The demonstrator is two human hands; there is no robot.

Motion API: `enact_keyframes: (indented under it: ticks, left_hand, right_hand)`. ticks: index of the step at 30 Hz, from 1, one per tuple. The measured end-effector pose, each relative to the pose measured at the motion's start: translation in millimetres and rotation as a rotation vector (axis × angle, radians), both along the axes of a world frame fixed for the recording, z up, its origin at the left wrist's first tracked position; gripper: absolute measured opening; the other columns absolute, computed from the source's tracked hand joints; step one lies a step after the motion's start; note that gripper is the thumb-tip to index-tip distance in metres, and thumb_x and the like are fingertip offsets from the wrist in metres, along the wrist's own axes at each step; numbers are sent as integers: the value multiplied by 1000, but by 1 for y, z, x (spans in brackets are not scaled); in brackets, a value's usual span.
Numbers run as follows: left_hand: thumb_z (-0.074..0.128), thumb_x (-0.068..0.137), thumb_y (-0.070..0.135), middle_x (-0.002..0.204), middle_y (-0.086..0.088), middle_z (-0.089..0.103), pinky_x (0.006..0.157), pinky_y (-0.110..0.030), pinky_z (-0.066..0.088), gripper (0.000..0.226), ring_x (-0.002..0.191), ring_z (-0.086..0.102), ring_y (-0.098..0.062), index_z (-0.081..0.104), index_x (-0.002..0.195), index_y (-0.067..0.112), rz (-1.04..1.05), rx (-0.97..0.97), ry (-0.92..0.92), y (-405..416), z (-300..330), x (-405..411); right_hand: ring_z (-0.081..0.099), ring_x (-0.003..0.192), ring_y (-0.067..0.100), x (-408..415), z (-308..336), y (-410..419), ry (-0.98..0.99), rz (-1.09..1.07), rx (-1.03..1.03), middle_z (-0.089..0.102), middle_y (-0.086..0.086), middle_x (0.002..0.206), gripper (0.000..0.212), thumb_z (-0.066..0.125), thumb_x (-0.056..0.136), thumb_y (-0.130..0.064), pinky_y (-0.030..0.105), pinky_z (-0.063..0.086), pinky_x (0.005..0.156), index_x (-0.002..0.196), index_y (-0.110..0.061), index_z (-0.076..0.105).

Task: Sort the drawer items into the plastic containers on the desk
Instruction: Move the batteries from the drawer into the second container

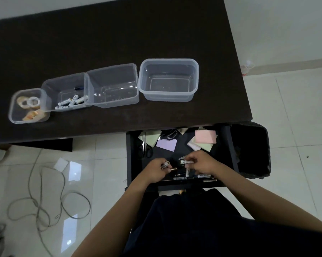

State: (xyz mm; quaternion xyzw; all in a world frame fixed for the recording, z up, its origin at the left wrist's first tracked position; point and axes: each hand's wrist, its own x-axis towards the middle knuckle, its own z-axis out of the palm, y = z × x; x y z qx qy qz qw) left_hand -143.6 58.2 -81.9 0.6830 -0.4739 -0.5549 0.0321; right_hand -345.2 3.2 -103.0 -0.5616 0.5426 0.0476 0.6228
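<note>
Both hands are inside the open black drawer [132,156] below the desk edge. My left hand [156,169] is closed around white batteries [164,165] that stick out between its fingers. My right hand [201,164] pinches another white battery [186,162] by its end. More batteries [203,175] and a pen lie along the drawer's front. Farther back lie scissors [146,150] and sticky note pads, pink [205,136], purple [166,145] and green. On the dark desk stands a row of clear containers: one with tape rolls [13,108], one with batteries [63,80], and two with nothing inside [112,71] [168,62].
A black-lined waste bin [253,151] stands right of the drawer. Grey cable [45,201] loops over the white tiled floor at the left, beside a small white square. My dark clothing fills the bottom of the view.
</note>
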Motion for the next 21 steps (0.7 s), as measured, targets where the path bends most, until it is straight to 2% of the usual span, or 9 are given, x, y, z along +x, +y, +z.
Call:
enact_keyframes:
  ticks: [3,5,9,12,15,18,21]
  left_hand:
    - [60,89,12,88,-1,60,63,-12,41,10,79,54,-13,65,97,11,62,-71,-3,-9,19,14]
    - [59,90,11,85,1,57,57,-5,39,12,79,53,-12,65,100,8,103,-138,-12,-17,34,28]
    - [59,90,13,84,4,58,57,-4,37,12,77,53,-11,65,100,11,146,-258,-57,-29,66,69]
    - [60,88,11,77,4,57,59,-12,39,10,72,53,-12,65,97,9,192,-335,-54,-39,90,109]
    - [62,86,9,77,0,59,63,-17,41,10,71,53,-14,67,95,7,243,-418,-68,-50,115,154]
    - [62,86,11,76,1,60,64,-22,41,9,72,53,-15,67,94,10,318,-464,-87,-64,134,202]
    - [59,89,15,80,-1,61,72,-27,42,9,77,55,-16,66,95,13,376,-468,-127,-82,146,245]
  right_hand:
    - [57,57,14,16,25,-6,-62,-60,-78,57,1,74,8,66,87,-10,23,53,50,94,-12,65]
    - [56,59,9,33,43,-9,-105,-79,-130,58,-2,72,9,66,87,-10,23,54,53,95,-14,63]
    - [56,51,5,80,75,-13,-159,-135,-247,61,-3,71,14,66,87,-13,19,52,51,101,-12,67]
    - [62,62,13,123,93,-19,-229,-176,-306,68,6,78,16,68,86,-17,29,58,58,102,-16,70]
    - [63,67,11,172,111,-27,-309,-225,-348,70,8,85,21,68,85,-14,26,57,58,106,-14,69]
    - [63,67,12,223,128,-39,-337,-281,-391,69,5,81,21,68,85,-12,28,58,60,106,-13,70]
    - [61,64,12,268,140,-52,-323,-316,-429,67,6,78,23,66,86,-12,26,58,58,108,-8,69]
